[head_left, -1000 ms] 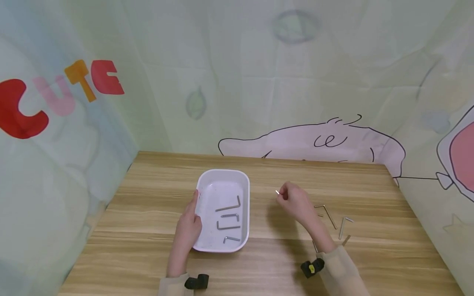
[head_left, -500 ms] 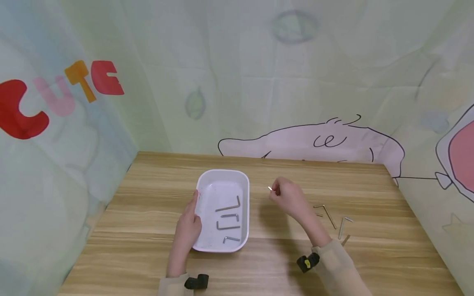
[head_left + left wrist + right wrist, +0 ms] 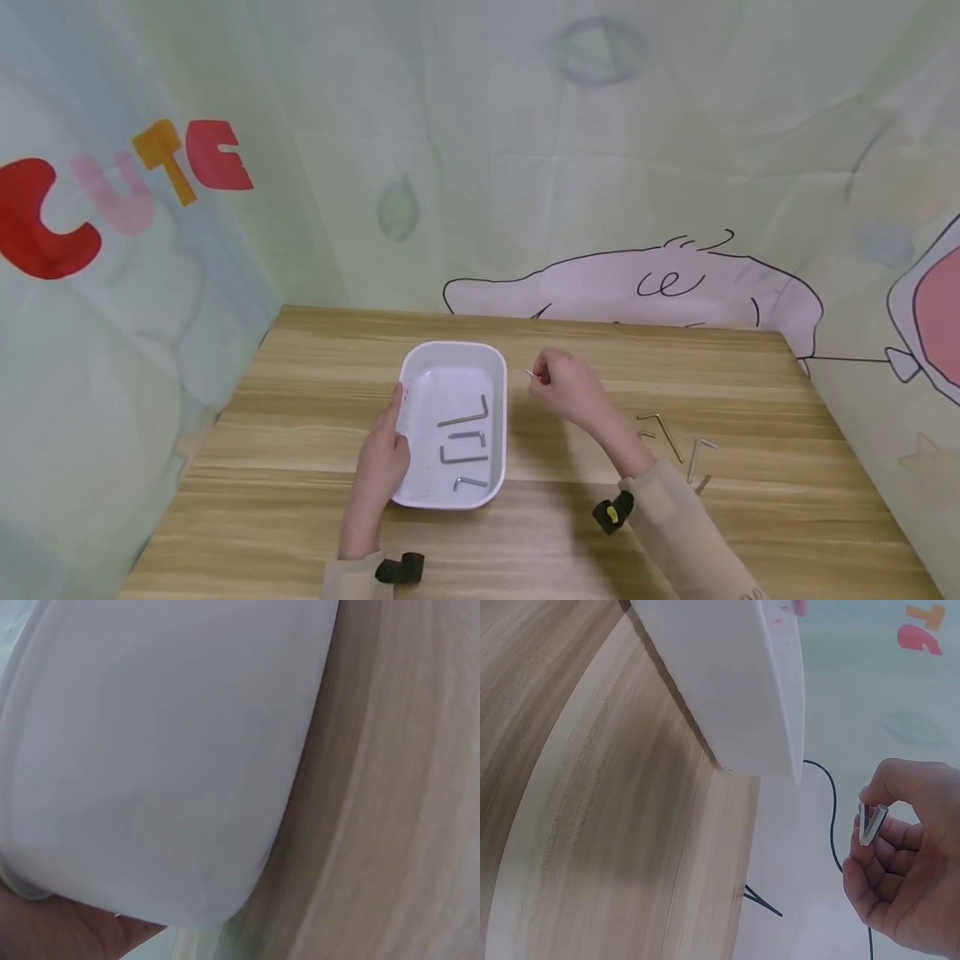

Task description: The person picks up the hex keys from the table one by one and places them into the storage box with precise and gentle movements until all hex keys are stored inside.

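A white tray (image 3: 450,385) sits on the left half of the table, with several L-shaped hex keys (image 3: 463,459) lying apart on its floor. My left hand (image 3: 382,458) grips the tray's left side; in the left wrist view the tray's wall hides most of that hand (image 3: 64,930). Just beyond the tray's right rim, my right hand (image 3: 570,387) is raised above the table. Between thumb and fingertips it pinches a short silver hex key (image 3: 873,825), whose bent shape shows in the right wrist view.
To the right lie more hex keys: a long brassy one (image 3: 666,433), a small one (image 3: 647,433) beside it, and a silver one (image 3: 694,458). Another key (image 3: 702,484) is partly behind the right sleeve. A printed curtain (image 3: 360,167) hangs along the table's back edge.
My right hand has moved left and slightly away from me, carrying the hex key closer to the tray. My left hand and the tray have stayed in place.
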Demonstrator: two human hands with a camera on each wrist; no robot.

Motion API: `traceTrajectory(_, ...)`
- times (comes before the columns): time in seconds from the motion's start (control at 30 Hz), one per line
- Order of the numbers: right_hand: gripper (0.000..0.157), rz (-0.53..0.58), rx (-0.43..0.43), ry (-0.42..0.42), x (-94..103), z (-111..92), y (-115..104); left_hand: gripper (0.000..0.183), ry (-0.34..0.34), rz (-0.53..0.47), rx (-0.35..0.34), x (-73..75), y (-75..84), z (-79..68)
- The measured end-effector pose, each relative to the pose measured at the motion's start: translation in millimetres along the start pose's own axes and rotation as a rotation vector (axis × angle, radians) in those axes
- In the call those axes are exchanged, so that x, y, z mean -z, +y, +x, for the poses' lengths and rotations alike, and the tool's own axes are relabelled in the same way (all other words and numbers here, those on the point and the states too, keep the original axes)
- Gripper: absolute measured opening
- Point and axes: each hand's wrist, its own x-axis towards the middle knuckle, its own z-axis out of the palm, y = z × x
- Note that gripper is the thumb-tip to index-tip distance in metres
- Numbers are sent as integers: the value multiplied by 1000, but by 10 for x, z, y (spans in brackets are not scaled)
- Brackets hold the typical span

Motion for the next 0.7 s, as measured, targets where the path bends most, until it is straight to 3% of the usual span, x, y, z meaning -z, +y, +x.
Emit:
traceTrajectory(0.27, 6, -8, 16, -39, -51, 116, -42, 67, 35, -4, -41, -1, -3, -9)
traceTrajectory(0.7, 5, -16, 111, -96, -129, 303, -236, 67, 2, -17, -12, 20, 9, -11)
